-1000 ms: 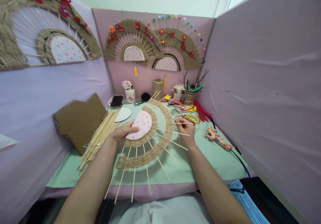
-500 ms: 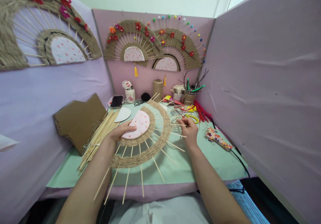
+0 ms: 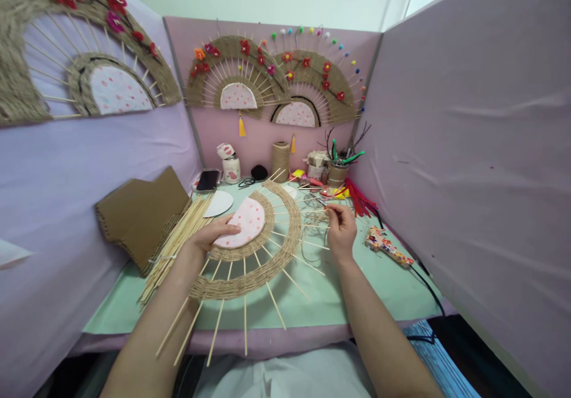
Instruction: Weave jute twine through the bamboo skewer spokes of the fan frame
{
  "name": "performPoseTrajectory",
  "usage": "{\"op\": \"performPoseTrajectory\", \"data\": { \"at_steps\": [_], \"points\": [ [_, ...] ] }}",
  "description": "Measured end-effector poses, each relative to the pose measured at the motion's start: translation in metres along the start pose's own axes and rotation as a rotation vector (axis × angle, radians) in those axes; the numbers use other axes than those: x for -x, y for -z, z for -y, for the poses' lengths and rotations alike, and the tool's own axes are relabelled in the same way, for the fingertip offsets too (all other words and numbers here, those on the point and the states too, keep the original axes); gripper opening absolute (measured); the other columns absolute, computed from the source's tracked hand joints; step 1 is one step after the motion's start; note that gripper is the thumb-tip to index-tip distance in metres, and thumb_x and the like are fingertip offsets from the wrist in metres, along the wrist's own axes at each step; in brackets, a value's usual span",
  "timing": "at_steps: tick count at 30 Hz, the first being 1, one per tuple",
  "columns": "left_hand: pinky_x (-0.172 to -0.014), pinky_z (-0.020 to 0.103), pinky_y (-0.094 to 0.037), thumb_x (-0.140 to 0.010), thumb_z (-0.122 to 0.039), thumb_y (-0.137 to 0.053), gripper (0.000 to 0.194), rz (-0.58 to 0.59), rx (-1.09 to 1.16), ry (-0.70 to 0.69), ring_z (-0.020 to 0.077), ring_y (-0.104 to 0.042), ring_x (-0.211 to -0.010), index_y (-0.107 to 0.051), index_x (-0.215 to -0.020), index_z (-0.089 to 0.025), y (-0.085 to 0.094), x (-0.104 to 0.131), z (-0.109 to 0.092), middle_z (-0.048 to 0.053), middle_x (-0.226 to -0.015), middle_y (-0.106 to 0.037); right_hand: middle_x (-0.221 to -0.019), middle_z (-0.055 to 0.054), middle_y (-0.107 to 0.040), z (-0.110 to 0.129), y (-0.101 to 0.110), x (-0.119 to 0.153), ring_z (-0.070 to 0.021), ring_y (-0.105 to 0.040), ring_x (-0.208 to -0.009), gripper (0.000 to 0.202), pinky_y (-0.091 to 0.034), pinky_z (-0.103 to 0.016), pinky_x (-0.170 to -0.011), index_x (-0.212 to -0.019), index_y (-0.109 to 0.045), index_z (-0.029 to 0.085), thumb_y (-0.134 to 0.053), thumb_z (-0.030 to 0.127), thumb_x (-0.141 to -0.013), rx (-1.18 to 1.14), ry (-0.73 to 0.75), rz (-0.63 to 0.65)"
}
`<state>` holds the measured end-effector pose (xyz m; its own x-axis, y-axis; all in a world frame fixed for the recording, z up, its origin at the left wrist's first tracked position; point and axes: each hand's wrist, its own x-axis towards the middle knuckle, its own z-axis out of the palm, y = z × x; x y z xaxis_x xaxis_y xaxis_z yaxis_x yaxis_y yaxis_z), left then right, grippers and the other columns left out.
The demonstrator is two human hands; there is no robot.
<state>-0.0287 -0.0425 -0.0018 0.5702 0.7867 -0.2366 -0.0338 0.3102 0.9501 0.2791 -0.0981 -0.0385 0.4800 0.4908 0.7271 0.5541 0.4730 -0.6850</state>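
Note:
My left hand (image 3: 213,231) grips a woven fan by its flat inner side, thumb on top of the pink dotted half-circle (image 3: 246,222) and the other fingers mostly hidden beneath. Two bands of brown twine weave, the outer one (image 3: 267,276) wider around, cross thin wooden sticks (image 3: 273,304) that spread towards me and to the right. At the stick ends on the right, my right hand (image 3: 341,230) is closed in a pinch on a strand of twine (image 3: 316,215). Loose loops of this twine hang between the hand and the outer band.
A bundle of sticks (image 3: 176,246) and folded cardboard (image 3: 138,213) lie left. Behind stand a twine spool (image 3: 281,159), a phone (image 3: 208,179) and a jar (image 3: 231,169). A patterned glue gun (image 3: 388,247) with a black cord lies right. Finished fans (image 3: 241,59) hang on the partitions.
My right hand has moved slightly right, away from the outer band, still pinched. The fan has shifted and turned a little, its lower sticks swinging to the left.

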Motion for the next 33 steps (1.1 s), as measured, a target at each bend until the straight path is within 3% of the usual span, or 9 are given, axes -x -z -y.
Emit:
{"op": "performPoseTrajectory", "data": {
  "at_steps": [10,16,27,33],
  "points": [
    [-0.052,0.022,-0.045,-0.055,-0.021,-0.076,0.073,0.052,-0.038,-0.026,0.0176,-0.063,-0.062,-0.050,-0.122,-0.010,0.002,0.002,0.002,0.011,-0.084,-0.070,-0.080,-0.005,-0.060,0.002,0.000,-0.001,-0.0181,-0.055,-0.079,0.015,-0.043,-0.032,-0.075,-0.081,-0.061,0.018,-0.053,0.031,-0.079,-0.028,-0.035,0.003],
    [-0.054,0.023,-0.046,-0.055,-0.021,-0.076,0.076,0.093,-0.037,-0.055,0.0183,-0.063,-0.063,-0.048,-0.125,-0.010,-0.003,0.006,0.002,0.013,-0.089,-0.069,-0.074,-0.003,-0.059,0.003,-0.004,0.003,-0.0156,-0.053,-0.069,0.020,-0.042,-0.028,-0.066,-0.077,-0.060,0.017,-0.056,0.037,-0.078,-0.079,-0.132,0.058],
    [-0.053,0.021,-0.046,-0.054,-0.024,-0.079,0.071,0.119,-0.008,-0.010,0.0171,-0.063,-0.062,-0.053,-0.119,-0.011,-0.008,-0.005,-0.002,0.012,-0.085,-0.070,-0.055,0.001,-0.053,0.008,-0.014,-0.011,-0.0117,-0.043,-0.050,0.031,-0.034,-0.024,-0.049,-0.066,-0.059,0.017,-0.058,0.047,-0.073,-0.049,-0.230,0.268],
    [-0.051,0.020,-0.045,-0.055,-0.026,-0.079,0.072,0.099,-0.007,-0.025,0.0166,-0.063,-0.064,-0.052,-0.120,-0.012,0.012,0.002,-0.007,0.014,-0.093,-0.068,-0.051,0.002,-0.049,0.010,-0.039,-0.035,-0.0107,-0.038,-0.048,0.034,-0.029,-0.024,-0.048,-0.061,-0.058,0.017,-0.058,0.050,-0.072,-0.026,-0.127,0.442]
  ]
}}
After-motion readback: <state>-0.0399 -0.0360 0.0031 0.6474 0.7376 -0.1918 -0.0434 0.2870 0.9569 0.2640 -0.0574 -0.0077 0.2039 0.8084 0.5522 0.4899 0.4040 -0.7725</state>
